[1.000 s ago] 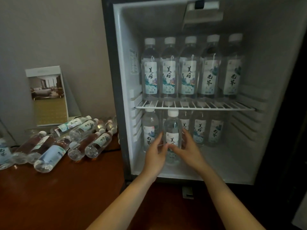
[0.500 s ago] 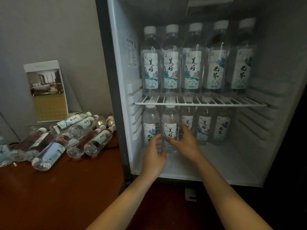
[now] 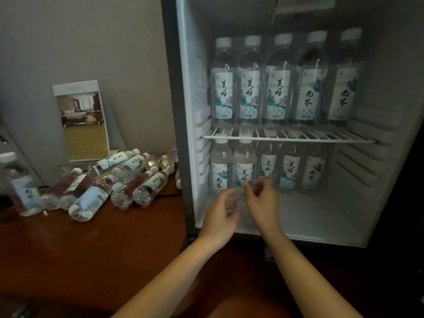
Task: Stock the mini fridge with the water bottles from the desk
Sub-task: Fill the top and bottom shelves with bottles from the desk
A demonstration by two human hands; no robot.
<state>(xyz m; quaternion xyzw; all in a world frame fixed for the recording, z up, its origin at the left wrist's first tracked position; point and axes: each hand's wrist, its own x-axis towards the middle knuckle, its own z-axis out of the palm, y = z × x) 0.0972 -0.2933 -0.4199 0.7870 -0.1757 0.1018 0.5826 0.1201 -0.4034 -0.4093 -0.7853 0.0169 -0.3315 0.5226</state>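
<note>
Mini fridge partly stocked: five water bottles upright on wire shelf, five more in lower row. Left hand and right hand hung before second-left lower bottle, fingers loose, gripping nothing. Heap of bottles lay left on wooden desk, one upright bottle far left: left to load. Brochure stand against grey wall.

Water bottles lie piled on the wooden desk by a brochure.
</note>
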